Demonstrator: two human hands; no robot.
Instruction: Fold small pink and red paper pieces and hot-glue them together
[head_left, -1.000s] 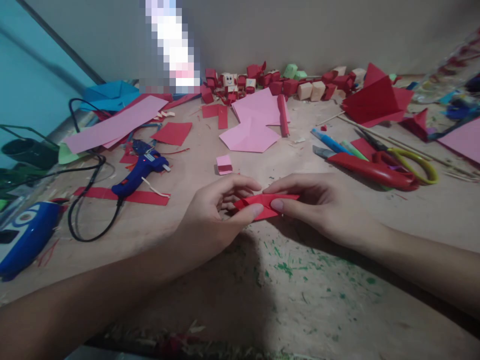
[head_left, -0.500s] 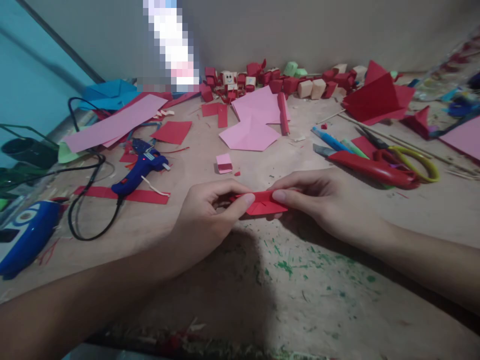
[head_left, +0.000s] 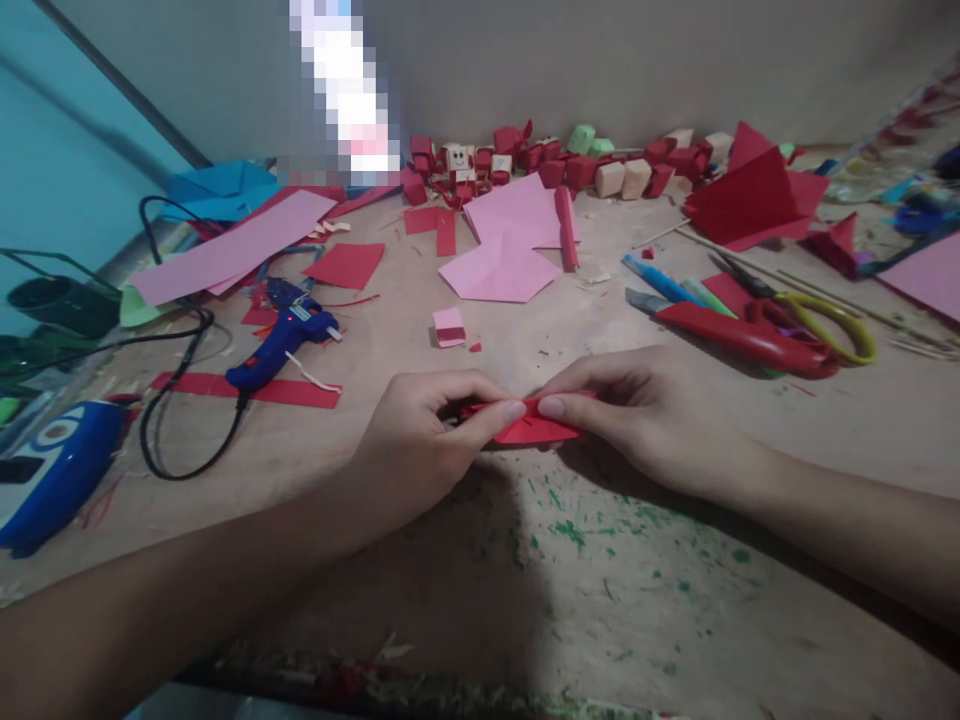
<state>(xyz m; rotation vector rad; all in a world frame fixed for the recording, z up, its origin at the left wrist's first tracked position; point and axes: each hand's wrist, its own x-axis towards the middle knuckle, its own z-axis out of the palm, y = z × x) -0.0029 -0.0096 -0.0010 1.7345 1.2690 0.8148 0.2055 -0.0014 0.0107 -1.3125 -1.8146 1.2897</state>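
Note:
Between my two hands is a folded piece of red paper (head_left: 538, 428), held at the middle of the table. My left hand (head_left: 442, 425) pinches its left part, thumb on top and fingers behind. On the other side, my right hand (head_left: 630, 410) grips it the same way, the two thumb tips close together along a crease. The fingers hide both ends of the paper. Just beyond my hands lies a small pink paper box (head_left: 448, 327), with a red scrap beside it. Farther back are pink paper sheets (head_left: 499, 268) with fold lines.
A blue glue gun (head_left: 281, 340) with a black cord rests at left on a red strip (head_left: 315, 391). At right lie a red-handled cutter (head_left: 742, 335), yellow-handled scissors (head_left: 832, 325) and thin sticks. Small folded paper pieces (head_left: 577, 172) line the wall. A blue-and-white object (head_left: 64, 470) sits far left.
Both hands have shifted slightly toward me with the red paper. My thumbs have come closer together, and the paper's upper flap is pressed down more.

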